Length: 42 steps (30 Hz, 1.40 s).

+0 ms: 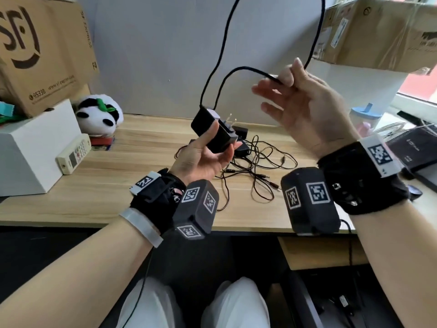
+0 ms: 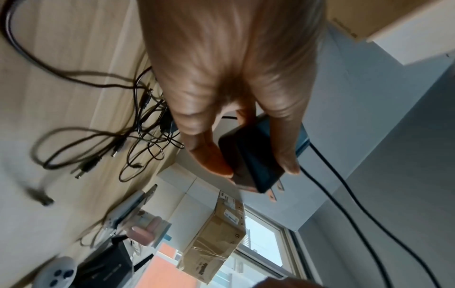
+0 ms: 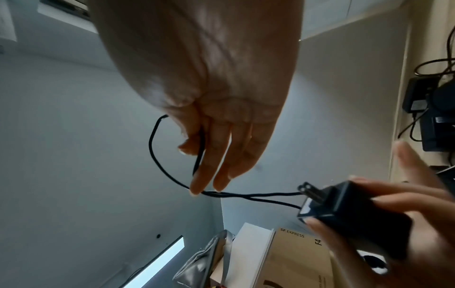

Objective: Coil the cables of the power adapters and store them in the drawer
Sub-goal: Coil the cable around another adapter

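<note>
My left hand [image 1: 208, 150] grips a black power adapter [image 1: 211, 131] above the desk, thumb on top, prongs pointing away. In the left wrist view the adapter [image 2: 256, 155] sits between thumb and fingers. Its black cable [image 1: 316, 31] rises in a tall loop and comes back down to my right hand [image 1: 305, 102]. The right hand pinches the cable end [image 3: 200, 148] between thumb and index finger, the other fingers spread. Several more adapters [image 1: 241, 138] with tangled thin cables [image 1: 260, 169] lie on the wooden desk [image 1: 118, 185]. A wooden drawer front [image 1: 319, 252] shows under the desk at right.
A cardboard box [image 1: 40, 48], a white box [image 1: 30, 147], a remote [image 1: 74, 153] and a panda plush [image 1: 99, 114] stand at left. Another cardboard box [image 1: 378, 31] hangs over the right; a black device [image 1: 416, 147] and a cup [image 1: 364, 117] sit beneath it.
</note>
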Available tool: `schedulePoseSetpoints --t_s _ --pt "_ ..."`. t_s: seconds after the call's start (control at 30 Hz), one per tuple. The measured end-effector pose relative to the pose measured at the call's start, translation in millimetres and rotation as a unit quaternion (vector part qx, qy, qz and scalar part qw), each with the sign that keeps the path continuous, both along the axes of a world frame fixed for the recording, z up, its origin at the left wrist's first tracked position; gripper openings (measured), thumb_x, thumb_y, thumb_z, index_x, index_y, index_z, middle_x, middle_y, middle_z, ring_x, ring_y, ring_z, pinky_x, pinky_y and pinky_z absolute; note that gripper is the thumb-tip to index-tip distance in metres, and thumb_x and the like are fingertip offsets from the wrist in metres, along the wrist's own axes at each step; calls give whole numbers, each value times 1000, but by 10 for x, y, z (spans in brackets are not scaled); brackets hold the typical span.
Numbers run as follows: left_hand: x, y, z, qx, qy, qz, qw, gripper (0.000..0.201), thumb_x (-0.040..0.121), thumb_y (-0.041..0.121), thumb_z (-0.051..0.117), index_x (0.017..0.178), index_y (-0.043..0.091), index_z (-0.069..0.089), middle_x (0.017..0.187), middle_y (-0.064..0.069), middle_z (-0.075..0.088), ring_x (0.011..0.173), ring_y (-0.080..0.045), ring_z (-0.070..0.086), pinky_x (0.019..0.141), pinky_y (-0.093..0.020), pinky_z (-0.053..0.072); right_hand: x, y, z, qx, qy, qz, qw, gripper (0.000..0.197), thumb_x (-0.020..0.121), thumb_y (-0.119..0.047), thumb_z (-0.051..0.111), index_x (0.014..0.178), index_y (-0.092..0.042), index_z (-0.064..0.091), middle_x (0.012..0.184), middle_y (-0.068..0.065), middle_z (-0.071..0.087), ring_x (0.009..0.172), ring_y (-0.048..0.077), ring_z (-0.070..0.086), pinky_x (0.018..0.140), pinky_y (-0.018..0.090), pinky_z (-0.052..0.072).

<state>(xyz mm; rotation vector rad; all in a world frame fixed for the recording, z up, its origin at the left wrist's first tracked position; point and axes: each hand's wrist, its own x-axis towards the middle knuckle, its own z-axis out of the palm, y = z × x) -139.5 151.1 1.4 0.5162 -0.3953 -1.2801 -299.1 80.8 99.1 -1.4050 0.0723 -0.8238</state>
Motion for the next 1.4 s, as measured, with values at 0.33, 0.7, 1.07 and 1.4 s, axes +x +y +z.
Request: schedulePoseSetpoints --t_s 0.33,0.7,1.07,1.4 --pt "184 91 14 76 -42 23 996 34 95 26 50 119 2 53 98 -12 61 84 -21 61 62 -22 56 -433 -507 -603 32 210 -287 934 29 100 -27 40 79 -14 55 76 2 66 65 12 63 58 21 50" --pt "115 184 -87 180 -257 6 950 22 92 3 54 112 -7 54 105 -25 58 96 -33 61 70 -34 59 -164 -446 -1087 -190 368 -266 870 57 92 -20 55 144 -19 31 142 -3 40 128 15 41 108 37 36" --pt "113 231 -157 155 -247 -15 956 27 92 -3 50 116 -13 55 106 -26 63 94 -33 63 77 -30 58 162 -379 -1327 -245 298 -416 823 42 88 -22 61 123 -13 39 72 -7 43 67 9 44 59 16 34" --pt "13 201 -187 105 -143 -42 983 42 85 1 53 122 -17 48 110 -30 62 97 -35 64 83 -34 57 143 -309 -1536 -383 374 -322 781 24 96 -18 48 88 -8 68 84 -1 56 74 17 51 66 27 36"
